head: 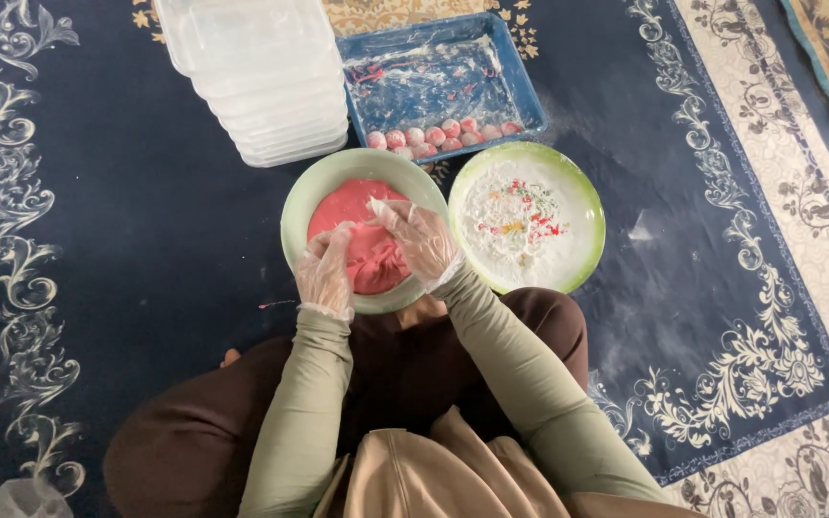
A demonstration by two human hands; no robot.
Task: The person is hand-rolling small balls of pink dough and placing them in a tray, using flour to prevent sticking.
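Stack of clear plastic tubs (266, 82) sits w/ a blue tray (438, 82) on the dark blue rug (127, 240); small pink balls (438, 136) line the tray's near edge. White bowl w/ flour (527, 219) just beside green-rimmed bowl (362, 171) holding pink dough (362, 235). Left hand (326, 273) & right hand (421, 238), both gloved, each grip clenched on the dough inside that bowl.
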